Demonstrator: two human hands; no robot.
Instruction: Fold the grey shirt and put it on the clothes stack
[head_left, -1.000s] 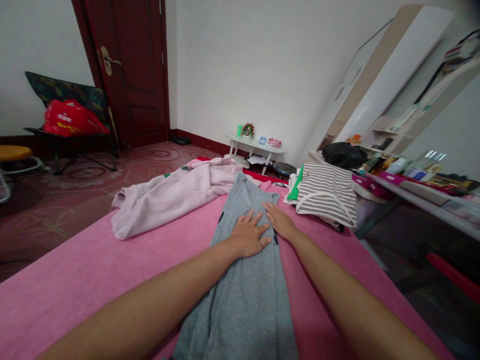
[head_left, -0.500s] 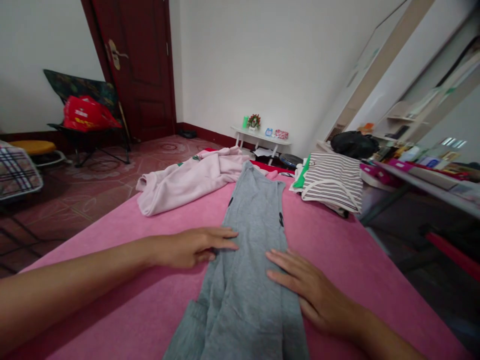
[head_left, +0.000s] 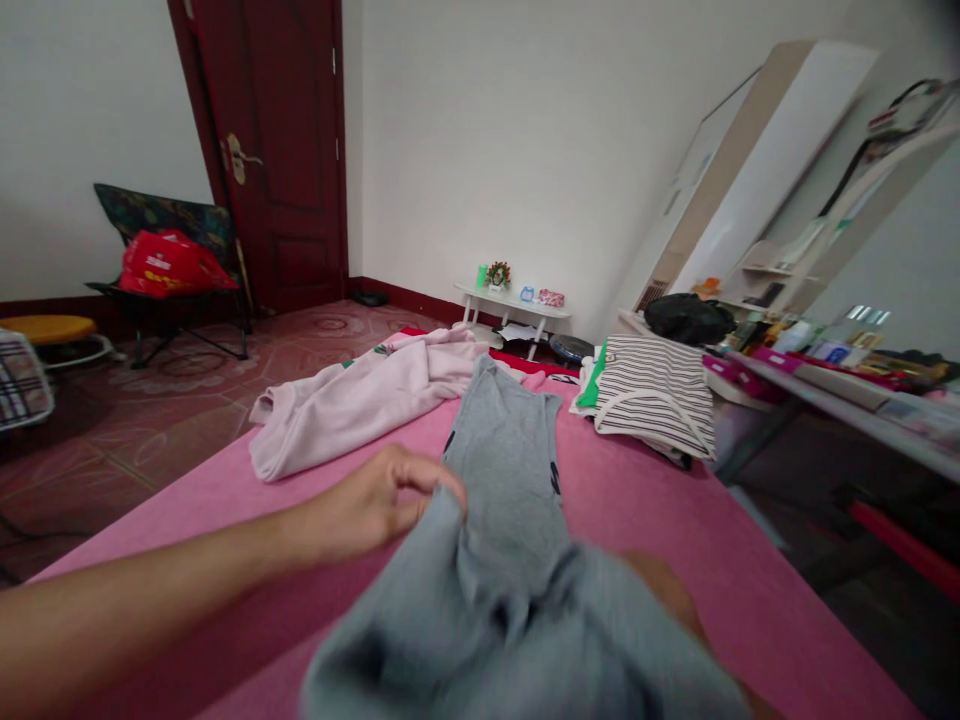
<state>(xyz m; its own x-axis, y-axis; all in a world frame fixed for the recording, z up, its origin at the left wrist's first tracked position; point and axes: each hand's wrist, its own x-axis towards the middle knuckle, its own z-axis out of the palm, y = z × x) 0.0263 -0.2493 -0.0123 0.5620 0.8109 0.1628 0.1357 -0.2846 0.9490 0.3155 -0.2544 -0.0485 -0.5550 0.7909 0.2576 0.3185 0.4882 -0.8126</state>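
A long grey garment (head_left: 502,440) with small black marks on its sides lies lengthwise on the pink bed cover (head_left: 630,500). Its near part is lifted and bunched toward me, blurred by motion. My left hand (head_left: 397,500) pinches a raised edge of it between thumb and fingers. On the other side my right hand (head_left: 667,590) is mostly hidden behind the lifted cloth. Its fingers do not show, but the cloth is raised where it grips. A pale pink garment (head_left: 367,400) is spread left of the grey one.
A folded pile topped by a striped shirt (head_left: 652,390) sits at the bed's right far corner. Beyond it stands a cluttered dressing table (head_left: 855,390). A low white table (head_left: 514,305) is at the wall. A folding chair (head_left: 172,215) carries a red bag (head_left: 174,265).
Both hands lay flat on the grey garment before. They have since taken hold of its near part and lifted it, folding it up off the bed. The view has tilted up slightly.
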